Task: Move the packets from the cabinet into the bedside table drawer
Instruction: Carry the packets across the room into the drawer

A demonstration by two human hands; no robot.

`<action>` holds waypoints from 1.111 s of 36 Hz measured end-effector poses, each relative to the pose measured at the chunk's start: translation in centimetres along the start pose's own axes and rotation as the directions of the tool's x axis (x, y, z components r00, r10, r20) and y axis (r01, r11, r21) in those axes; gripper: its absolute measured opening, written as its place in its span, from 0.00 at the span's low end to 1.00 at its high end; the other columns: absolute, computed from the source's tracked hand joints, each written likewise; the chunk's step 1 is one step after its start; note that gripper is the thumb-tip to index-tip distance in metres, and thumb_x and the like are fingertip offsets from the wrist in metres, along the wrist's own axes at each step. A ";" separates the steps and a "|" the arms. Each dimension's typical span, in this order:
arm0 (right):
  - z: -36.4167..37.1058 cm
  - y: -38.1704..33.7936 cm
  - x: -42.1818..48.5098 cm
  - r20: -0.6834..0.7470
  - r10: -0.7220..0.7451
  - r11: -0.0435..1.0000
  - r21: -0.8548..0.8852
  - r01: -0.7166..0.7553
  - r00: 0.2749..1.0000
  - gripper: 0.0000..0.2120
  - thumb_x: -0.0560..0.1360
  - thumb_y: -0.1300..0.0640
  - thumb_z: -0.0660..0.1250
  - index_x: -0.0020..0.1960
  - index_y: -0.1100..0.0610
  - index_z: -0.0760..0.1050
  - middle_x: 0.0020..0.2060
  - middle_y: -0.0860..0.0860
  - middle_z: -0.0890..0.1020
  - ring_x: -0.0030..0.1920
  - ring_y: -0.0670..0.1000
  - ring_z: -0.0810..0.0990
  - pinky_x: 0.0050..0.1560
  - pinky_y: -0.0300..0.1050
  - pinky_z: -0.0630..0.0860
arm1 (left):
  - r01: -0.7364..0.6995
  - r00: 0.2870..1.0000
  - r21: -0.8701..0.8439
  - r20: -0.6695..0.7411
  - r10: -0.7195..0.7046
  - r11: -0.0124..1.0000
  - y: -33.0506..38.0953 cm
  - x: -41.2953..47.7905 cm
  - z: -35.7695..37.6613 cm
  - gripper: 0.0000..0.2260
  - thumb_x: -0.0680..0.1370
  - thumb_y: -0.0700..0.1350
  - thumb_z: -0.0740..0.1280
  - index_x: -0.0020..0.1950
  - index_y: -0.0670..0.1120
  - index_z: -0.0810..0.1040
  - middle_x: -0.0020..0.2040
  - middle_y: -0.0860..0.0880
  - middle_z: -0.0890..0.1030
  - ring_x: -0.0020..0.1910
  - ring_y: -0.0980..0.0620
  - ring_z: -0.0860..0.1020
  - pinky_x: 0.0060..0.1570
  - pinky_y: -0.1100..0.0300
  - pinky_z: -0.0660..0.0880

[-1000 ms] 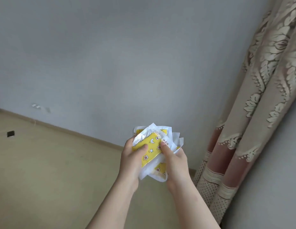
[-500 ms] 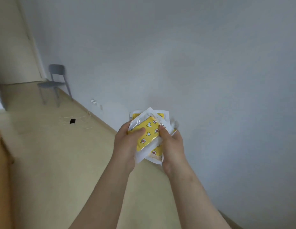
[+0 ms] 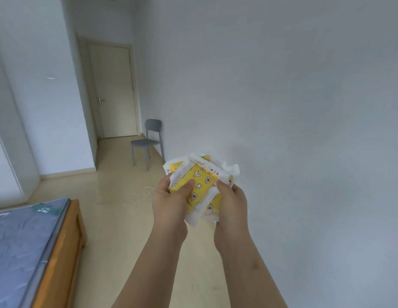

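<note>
I am seeing two hands out in front of me, both gripping one bundle of packets [image 3: 199,187] between them. The packets are yellow with moon, star and flower prints inside clear white-edged wrappers; I am counting at least three overlapping, but the stack is fanned and partly covered, so I cannot tell the exact number. The left hand [image 3: 171,202] is closing around the bundle's left edge, its thumb pressing on the top packet's yellow face. The right hand [image 3: 232,204] is clamping the right side, thumb lying over the top packet's upper right corner and fingers curling underneath. The bundle is sitting between the two palms, held in the air above the floor [image 3: 118,218], near a plain wall [image 3: 293,107] on the right.

One grey chair [image 3: 148,142] is standing against that wall, well beyond the hands. One closed door [image 3: 112,90] is showing at the far end. One bed [image 3: 22,245] with a blue mattress and wooden frame is filling the lower left corner, well apart from the packets.
</note>
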State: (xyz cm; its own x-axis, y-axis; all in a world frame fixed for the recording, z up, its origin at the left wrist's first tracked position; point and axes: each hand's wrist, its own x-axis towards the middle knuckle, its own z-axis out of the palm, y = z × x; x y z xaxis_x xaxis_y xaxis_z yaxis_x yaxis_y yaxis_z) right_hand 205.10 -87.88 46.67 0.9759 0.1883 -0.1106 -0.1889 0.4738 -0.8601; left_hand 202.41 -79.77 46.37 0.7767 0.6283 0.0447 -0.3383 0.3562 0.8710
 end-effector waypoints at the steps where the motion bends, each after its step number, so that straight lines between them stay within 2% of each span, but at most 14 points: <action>1: 1.0 0.3 1.5 0.022 -0.001 1.000 0.007 0.001 1.000 0.15 0.76 0.60 0.63 0.62 0.56 0.70 0.49 0.51 0.81 0.45 0.50 0.81 0.39 0.44 0.76 | -0.014 1.000 -0.006 -0.026 0.014 1.000 -0.1 1.6 -0.1 0.12 0.75 0.34 0.67 0.56 0.45 0.79 0.50 0.43 0.83 0.47 0.42 0.82 0.48 0.44 0.79; 3: 2.9 0.8 4.7 0.066 -0.022 1.000 -0.001 0.022 0.998 0.14 0.76 0.62 0.63 0.60 0.55 0.70 0.51 0.52 0.80 0.48 0.52 0.81 0.42 0.46 0.77 | -0.049 0.996 -0.013 -0.075 0.048 0.999 -0.1 5.0 -0.3 0.11 0.75 0.34 0.68 0.55 0.45 0.79 0.49 0.43 0.84 0.44 0.44 0.83 0.44 0.47 0.81; 5: 4.4 1.3 8.1 0.100 -0.055 0.998 -0.038 0.059 0.994 0.11 0.76 0.62 0.62 0.57 0.54 0.73 0.47 0.52 0.81 0.46 0.53 0.82 0.43 0.47 0.78 | -0.090 0.988 -0.028 -0.126 0.086 0.996 -0.4 8.6 -0.5 0.10 0.75 0.34 0.68 0.53 0.45 0.79 0.47 0.45 0.84 0.40 0.47 0.83 0.40 0.53 0.81; 9: 7.0 2.7 15.6 0.138 -0.082 0.987 -0.127 0.100 0.987 0.08 0.77 0.60 0.62 0.44 0.54 0.79 0.36 0.52 0.81 0.39 0.53 0.79 0.48 0.55 0.79 | -0.138 0.971 -0.099 -0.212 0.114 0.985 -1.4 15.5 -0.3 0.11 0.74 0.33 0.68 0.52 0.47 0.80 0.43 0.48 0.85 0.38 0.49 0.84 0.39 0.54 0.80; 11: 8.3 3.4 19.4 0.152 -0.073 0.981 -0.166 0.099 0.986 0.09 0.76 0.60 0.63 0.41 0.54 0.80 0.36 0.54 0.81 0.39 0.56 0.79 0.49 0.58 0.79 | -0.156 0.956 -0.122 -0.270 0.119 0.980 -2.0 19.1 -0.2 0.11 0.74 0.34 0.69 0.53 0.46 0.79 0.42 0.48 0.85 0.36 0.50 0.83 0.33 0.57 0.80; 13: 9.9 4.1 23.3 0.164 -0.051 0.982 -0.174 0.080 0.985 0.08 0.76 0.59 0.64 0.41 0.53 0.80 0.38 0.55 0.82 0.41 0.58 0.81 0.50 0.58 0.79 | -0.174 0.937 -0.114 -0.326 0.128 0.978 -2.2 22.9 0.0 0.11 0.74 0.34 0.69 0.54 0.45 0.79 0.43 0.48 0.84 0.37 0.50 0.83 0.32 0.58 0.80; 17: 14.4 5.9 30.9 0.188 0.027 0.982 -0.188 0.009 0.982 0.06 0.77 0.55 0.64 0.47 0.54 0.79 0.43 0.54 0.83 0.45 0.57 0.83 0.49 0.54 0.80 | -0.216 0.892 -0.097 -0.425 0.155 0.972 -1.8 30.7 -0.6 0.11 0.74 0.34 0.69 0.50 0.49 0.79 0.41 0.50 0.84 0.38 0.50 0.82 0.35 0.57 0.80; 21: 19.2 9.1 36.4 0.272 0.114 0.973 -0.227 -0.051 0.956 0.08 0.76 0.55 0.65 0.41 0.52 0.80 0.41 0.54 0.83 0.44 0.58 0.83 0.52 0.56 0.79 | -0.238 0.829 -0.073 -0.534 0.164 0.969 -1.6 37.1 -3.5 0.12 0.73 0.34 0.70 0.48 0.51 0.78 0.44 0.49 0.83 0.43 0.47 0.82 0.45 0.50 0.79; 24: 22.3 12.0 40.4 0.359 0.187 0.959 -0.267 -0.091 0.914 0.12 0.75 0.60 0.65 0.35 0.53 0.80 0.35 0.53 0.80 0.38 0.54 0.78 0.44 0.51 0.76 | -0.248 0.787 -0.084 -0.598 0.150 0.965 -2.2 42.0 -6.5 0.12 0.73 0.35 0.70 0.50 0.50 0.79 0.46 0.48 0.84 0.46 0.44 0.82 0.48 0.45 0.79; 28: 26.8 16.2 46.0 0.402 0.251 0.944 -0.302 -0.131 0.881 0.10 0.74 0.62 0.65 0.34 0.60 0.76 0.33 0.55 0.75 0.37 0.54 0.72 0.40 0.48 0.68 | -0.241 0.787 -0.082 -0.600 0.145 0.967 -3.0 49.0 -10.1 0.11 0.73 0.34 0.69 0.50 0.50 0.79 0.46 0.47 0.84 0.46 0.44 0.82 0.49 0.44 0.78; 30: 29.5 18.3 48.8 0.397 0.249 0.948 -0.284 -0.140 0.883 0.09 0.73 0.62 0.64 0.39 0.68 0.72 0.35 0.56 0.72 0.37 0.54 0.69 0.41 0.48 0.66 | -0.226 0.799 -0.072 -0.584 0.142 0.972 -2.9 53.0 -12.1 0.12 0.73 0.34 0.69 0.50 0.49 0.79 0.47 0.46 0.84 0.46 0.43 0.82 0.48 0.44 0.79; 32: 32.8 20.2 51.8 0.398 0.251 0.951 -0.269 -0.149 0.883 0.10 0.73 0.62 0.64 0.44 0.71 0.71 0.35 0.56 0.71 0.38 0.54 0.69 0.41 0.48 0.66 | -0.218 0.803 -0.070 -0.580 0.138 0.973 -2.3 57.3 -14.2 0.12 0.72 0.34 0.70 0.50 0.50 0.79 0.48 0.45 0.84 0.46 0.43 0.82 0.47 0.44 0.79; 37: 42.0 23.2 59.4 0.382 0.299 0.940 -0.274 -0.202 0.874 0.10 0.74 0.62 0.65 0.39 0.68 0.73 0.35 0.57 0.73 0.37 0.55 0.71 0.42 0.48 0.69 | -0.202 0.820 -0.078 -0.559 0.125 0.976 0.6 68.6 -18.5 0.15 0.72 0.35 0.70 0.58 0.45 0.78 0.52 0.42 0.83 0.49 0.39 0.82 0.47 0.43 0.78; 40: 46.7 24.6 63.5 0.387 0.322 0.933 -0.284 -0.221 0.864 0.10 0.74 0.62 0.65 0.35 0.64 0.72 0.36 0.56 0.74 0.38 0.55 0.72 0.42 0.48 0.69 | -0.213 0.817 -0.065 -0.560 0.141 0.975 2.1 74.5 -20.2 0.14 0.73 0.34 0.69 0.58 0.44 0.78 0.52 0.42 0.83 0.49 0.40 0.82 0.47 0.45 0.78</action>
State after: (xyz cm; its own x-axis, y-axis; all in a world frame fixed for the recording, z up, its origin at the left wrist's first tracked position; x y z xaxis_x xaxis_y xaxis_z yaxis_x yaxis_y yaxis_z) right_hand 257.34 -24.07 41.74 0.7398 0.6484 -0.1797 -0.3605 0.1565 -0.9195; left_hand 248.76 -18.22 41.66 0.2890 0.9505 -0.1144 -0.5296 0.2583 0.8080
